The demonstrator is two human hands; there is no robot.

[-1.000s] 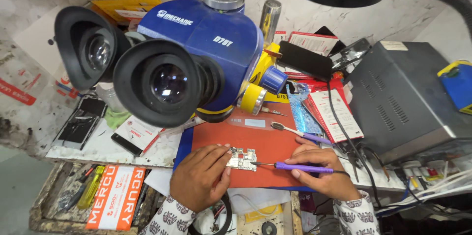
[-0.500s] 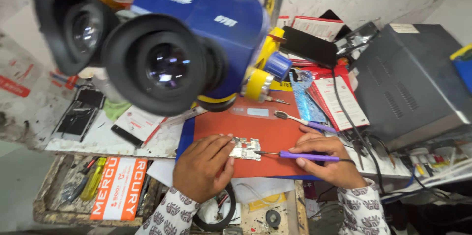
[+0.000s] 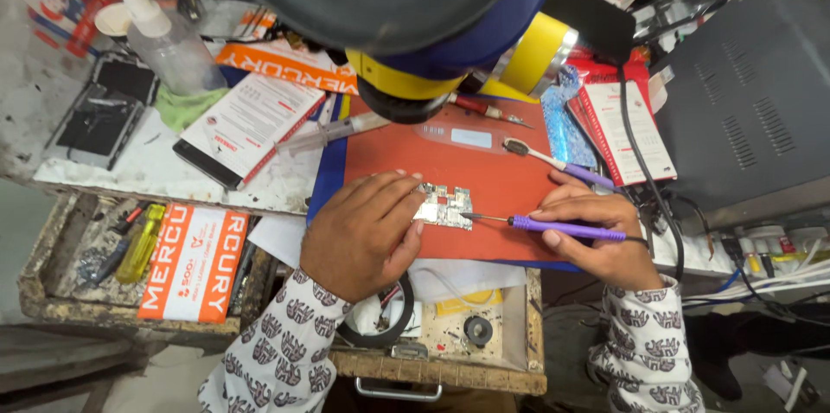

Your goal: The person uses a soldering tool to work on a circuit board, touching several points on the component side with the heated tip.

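Circuit board [image 3: 445, 205] lies on the red mat [image 3: 484, 179] under the microscope [image 3: 415, 6]; left hand [image 3: 363, 236] fingers pin its edge, right hand [image 3: 596, 236] fingers grip a purple soldering iron [image 3: 562, 227] touching it.

Sleeves: long, white fabric with a repeating dark grey-brown motif, small rounded blotches set in rows.
Cuffs: end at the wrists, same print, no buttons visible.
Left hand [image 3: 361, 236]: bare, no ring or watch in view.
Right hand [image 3: 596, 236]: bare, no glove.
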